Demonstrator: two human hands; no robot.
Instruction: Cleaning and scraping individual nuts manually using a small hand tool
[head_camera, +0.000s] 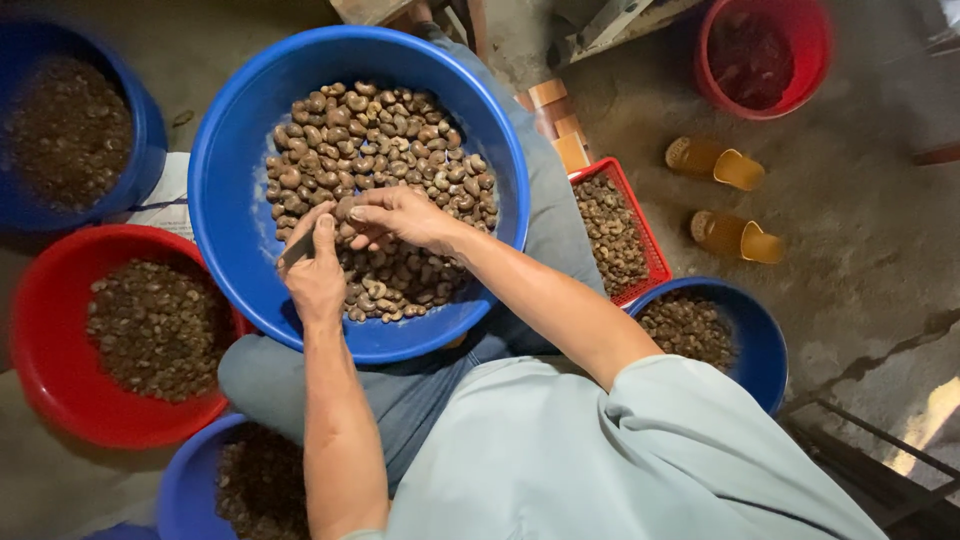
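Note:
A large blue basin (235, 200) rests on my lap, holding a heap of brown cashew nuts (380, 140). My left hand (315, 270) is over the basin's near left side, closed around a small dark tool (297, 250) with the thumb stretched upward. Just to its right, my right hand (405, 215) pinches a single nut (345, 210) between its fingertips, close to the left thumb. Both hands hover over the nuts in the basin's lower half.
More nut-filled containers ring me: a blue basin (140, 120) at far left, a red basin (40, 340), a blue one (185, 485) at the bottom, a red mesh basket (650, 245) and a blue basin (765, 340) on the right. A red bucket (810, 50) and two orange slippers (735, 205) lie on the concrete floor.

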